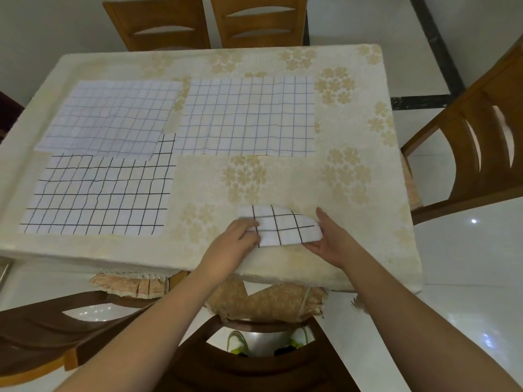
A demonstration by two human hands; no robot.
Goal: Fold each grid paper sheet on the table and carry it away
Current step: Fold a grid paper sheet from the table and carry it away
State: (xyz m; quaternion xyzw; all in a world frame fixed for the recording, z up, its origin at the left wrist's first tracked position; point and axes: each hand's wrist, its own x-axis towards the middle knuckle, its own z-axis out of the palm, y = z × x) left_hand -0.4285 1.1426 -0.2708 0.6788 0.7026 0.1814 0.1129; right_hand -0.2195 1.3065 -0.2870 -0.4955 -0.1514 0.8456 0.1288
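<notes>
1. White glossy floor tiles and brown wooden chairs [478, 148] surround a table under a cream tablecloth with pale gold flower prints [283, 176].
2. At the near edge, the left hand [235, 236] pinches the left side of a small folded white sheet with bold black grid lines [283, 226], fingers curled over it.
3. The right hand [328, 236] holds the same sheet's right side, thumb up along the edge and fingers underneath; its top right corner curls upward.
4. This sheet looks folded down to a small packet, so I judge its folding nearly or fully done, with carrying it away next.
5. Farther left lies a flat white sheet with a black grid [99, 193], unfolded.
6. Behind it, overlapping its far edge, sits a flat white sheet with a faint blue-grey grid [110, 117].
7. To the right of that, a wider white sheet with thin grey grid lines [249, 114] lies flat, well apart from the hands.
8. Three sheets remain untouched, so most of the task seems left.
</notes>
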